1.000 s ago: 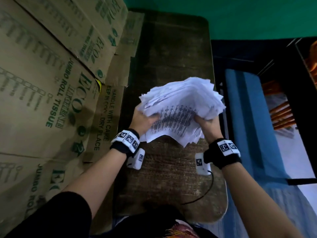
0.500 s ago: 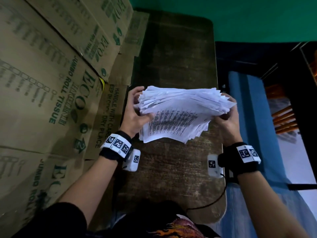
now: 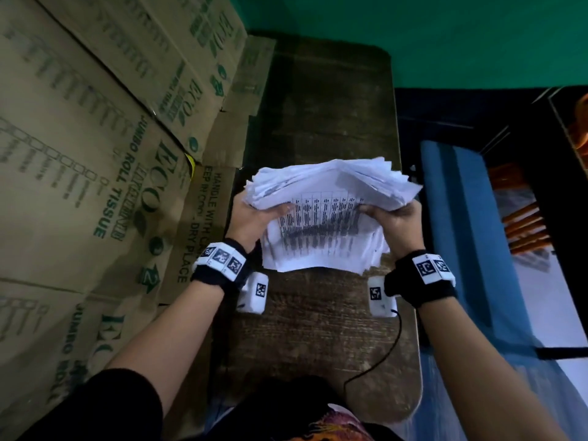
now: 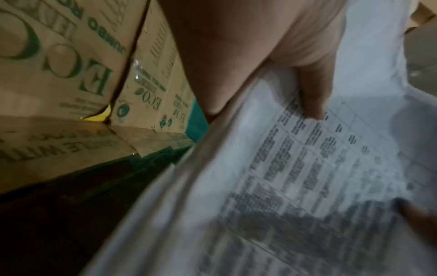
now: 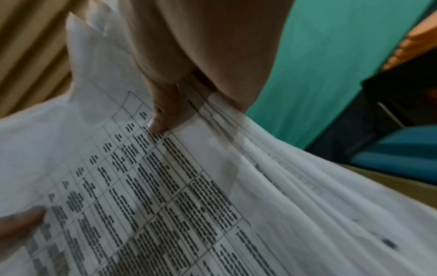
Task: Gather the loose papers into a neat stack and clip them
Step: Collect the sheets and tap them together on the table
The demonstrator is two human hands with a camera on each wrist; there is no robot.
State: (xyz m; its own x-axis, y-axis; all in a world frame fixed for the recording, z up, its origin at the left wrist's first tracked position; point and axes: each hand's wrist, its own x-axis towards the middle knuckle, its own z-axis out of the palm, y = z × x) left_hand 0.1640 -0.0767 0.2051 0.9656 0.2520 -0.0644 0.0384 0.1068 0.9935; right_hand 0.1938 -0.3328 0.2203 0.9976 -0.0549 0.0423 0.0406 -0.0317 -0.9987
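A thick, uneven bundle of white printed papers (image 3: 324, 218) is held up on edge above the dark wooden table (image 3: 318, 329). Its edges are ragged and fanned. My left hand (image 3: 251, 214) grips the bundle's left side, thumb on the printed front sheet (image 4: 295, 168). My right hand (image 3: 393, 218) grips the right side, its thumb pressed on the table of text (image 5: 153, 177). The fingers behind the sheets are hidden. No clip shows in any view.
Stacked brown cardboard cartons (image 3: 95, 154) with green print stand along the table's left edge. A green wall (image 3: 445, 36) lies beyond the far end. A blue seat (image 3: 461, 233) runs along the right side. A black cable (image 3: 378, 358) trails over the near table.
Both hands shifted from the bundle's sides to grip it from the near side with thumbs on the front sheet. The bundle tipped more upright and its top edges look closer together.
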